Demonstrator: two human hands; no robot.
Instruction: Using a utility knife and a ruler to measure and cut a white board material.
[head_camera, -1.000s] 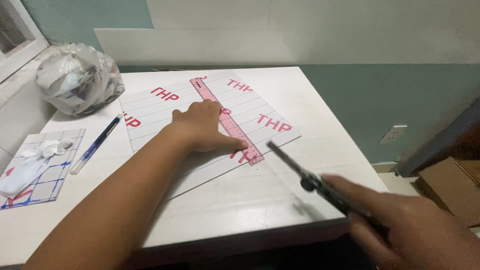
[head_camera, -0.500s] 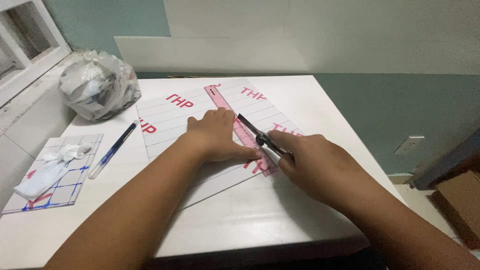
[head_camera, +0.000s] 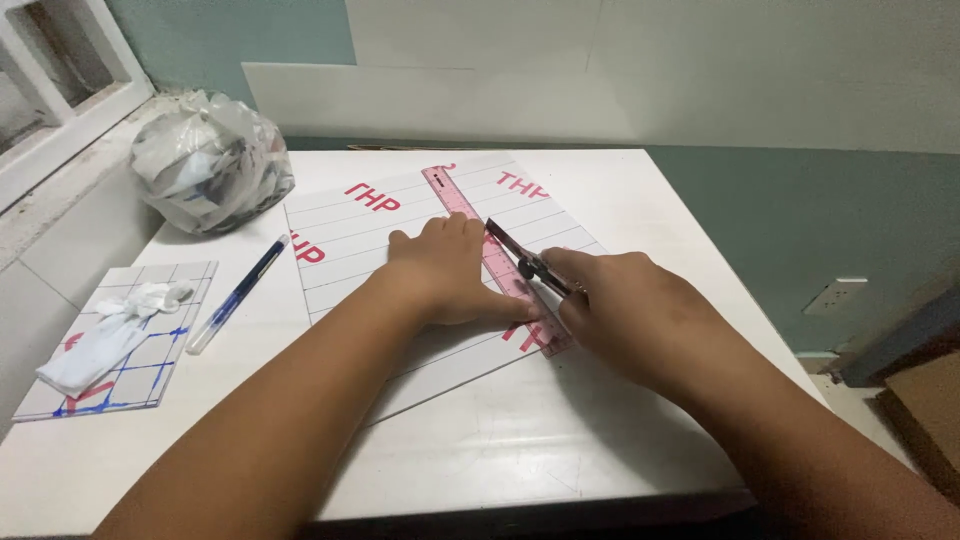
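We see one white table (head_camera: 640, 200). On it: one clear plastic bag of scraps (head_camera: 210, 175) at the far left corner, one blue pen (head_camera: 237, 293) just left of the sheet, one small gridded board (head_camera: 125, 335) with a white cloth (head_camera: 105, 335) lying on it near the left edge. None of these sit in the cutting path.

One white lined sheet (head_camera: 350, 235) with red lettering lies mid-table, one pink ruler (head_camera: 470, 225) diagonally across it.

Our left hand (head_camera: 450, 275) is flat, palm down, fingers spread, pressing the ruler onto the sheet. Our right hand (head_camera: 630, 310) is curled tight around one utility knife (head_camera: 525, 258), blade angled against the ruler's right edge, just beside the left fingertips. Both forearms reach in from the near edge.
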